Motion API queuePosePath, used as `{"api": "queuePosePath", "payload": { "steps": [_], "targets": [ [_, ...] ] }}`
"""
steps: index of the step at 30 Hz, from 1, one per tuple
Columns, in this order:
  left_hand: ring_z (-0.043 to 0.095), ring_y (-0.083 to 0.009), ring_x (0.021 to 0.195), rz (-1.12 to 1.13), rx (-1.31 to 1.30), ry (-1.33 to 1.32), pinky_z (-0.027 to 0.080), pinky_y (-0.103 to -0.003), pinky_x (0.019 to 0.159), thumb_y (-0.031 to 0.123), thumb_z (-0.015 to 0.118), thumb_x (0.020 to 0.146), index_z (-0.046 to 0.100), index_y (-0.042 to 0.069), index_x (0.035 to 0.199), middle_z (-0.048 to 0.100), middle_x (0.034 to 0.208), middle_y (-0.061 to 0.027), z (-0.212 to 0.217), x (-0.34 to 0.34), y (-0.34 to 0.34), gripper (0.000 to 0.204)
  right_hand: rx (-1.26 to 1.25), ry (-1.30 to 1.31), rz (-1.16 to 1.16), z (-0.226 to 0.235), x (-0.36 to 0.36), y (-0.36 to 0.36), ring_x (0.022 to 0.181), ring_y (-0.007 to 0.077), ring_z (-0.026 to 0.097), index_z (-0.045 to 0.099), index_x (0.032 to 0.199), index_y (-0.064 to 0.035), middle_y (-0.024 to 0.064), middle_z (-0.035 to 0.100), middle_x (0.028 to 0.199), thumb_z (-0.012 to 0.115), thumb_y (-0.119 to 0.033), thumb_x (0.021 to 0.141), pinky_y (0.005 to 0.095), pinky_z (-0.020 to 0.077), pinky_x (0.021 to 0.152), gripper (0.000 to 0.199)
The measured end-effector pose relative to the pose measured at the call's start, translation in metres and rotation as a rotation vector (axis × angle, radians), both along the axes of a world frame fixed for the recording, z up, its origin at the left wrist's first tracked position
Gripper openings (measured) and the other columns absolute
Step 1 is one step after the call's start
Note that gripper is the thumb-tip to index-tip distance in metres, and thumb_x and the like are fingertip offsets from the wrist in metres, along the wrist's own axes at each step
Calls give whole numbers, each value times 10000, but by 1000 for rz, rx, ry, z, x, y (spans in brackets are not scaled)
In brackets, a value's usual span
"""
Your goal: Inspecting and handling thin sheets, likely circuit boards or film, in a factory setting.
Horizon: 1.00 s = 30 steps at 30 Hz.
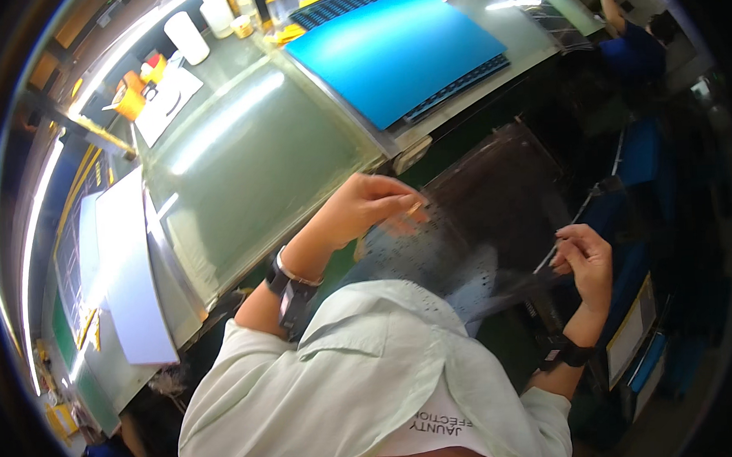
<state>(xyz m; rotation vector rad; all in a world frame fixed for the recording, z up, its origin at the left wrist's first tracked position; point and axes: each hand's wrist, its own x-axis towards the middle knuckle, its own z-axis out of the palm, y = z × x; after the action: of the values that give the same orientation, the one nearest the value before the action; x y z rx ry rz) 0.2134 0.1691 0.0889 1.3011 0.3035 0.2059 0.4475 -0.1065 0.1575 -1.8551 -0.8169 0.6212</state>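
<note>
Dark translucent sheet (472, 232), dotted with holes; held taut.

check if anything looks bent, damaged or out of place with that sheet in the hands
Nothing looks damaged. The thin see-through dotted sheet is held in the air between the left hand and right hand, and it sags a little between them. On the bench, the blue sheet lies flat.

Both hands raised w/ fingers pinched: left (363, 206) higher, right (584, 256) lower.
</note>
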Motion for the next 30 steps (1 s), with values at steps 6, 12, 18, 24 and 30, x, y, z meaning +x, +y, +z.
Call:
{"api": "queuePosePath", "payload": {
  "steps": [6,12,18,24,30],
  "targets": [
    [690,-210,732,69,-33,1,560,-286,635,169,599,900,647,-47,1020,690,891,-163,-4,-16,-1,251,-18,-39,41,6,-9,12,564,69,600,641,927,-20,27,611,629,619,-41,856,188,480,505,77],
    [687,-215,719,58,-54,9,562,-302,652,173,603,898,646,-54,1016,689,880,-166,-5,-11,-1,259,5,-32,17,15,-16,4,574,69,604,632,937,-17,22,608,639,628,-52,861,189,490,514,83],
    [688,-223,728,-6,-22,25,559,-304,656,189,605,898,643,-49,1026,687,892,-159,-4,-1,-3,273,-19,-63,-39,17,-21,-11,582,76,614,629,928,-14,21,606,645,627,-39,857,194,505,526,75],
    [688,-215,735,-64,-32,17,556,-299,656,190,599,901,635,-44,1045,686,907,-154,-7,9,-6,276,-12,-53,-103,20,-27,-26,582,81,618,632,929,-20,22,603,642,631,-31,850,198,510,530,80],
    [687,-210,743,-142,-26,25,558,-295,661,180,591,905,633,-45,1040,685,916,-155,-6,23,-9,265,-18,-46,-190,16,-32,-44,581,84,617,639,929,-21,26,604,647,643,-39,842,199,511,530,89]
  ]
}}
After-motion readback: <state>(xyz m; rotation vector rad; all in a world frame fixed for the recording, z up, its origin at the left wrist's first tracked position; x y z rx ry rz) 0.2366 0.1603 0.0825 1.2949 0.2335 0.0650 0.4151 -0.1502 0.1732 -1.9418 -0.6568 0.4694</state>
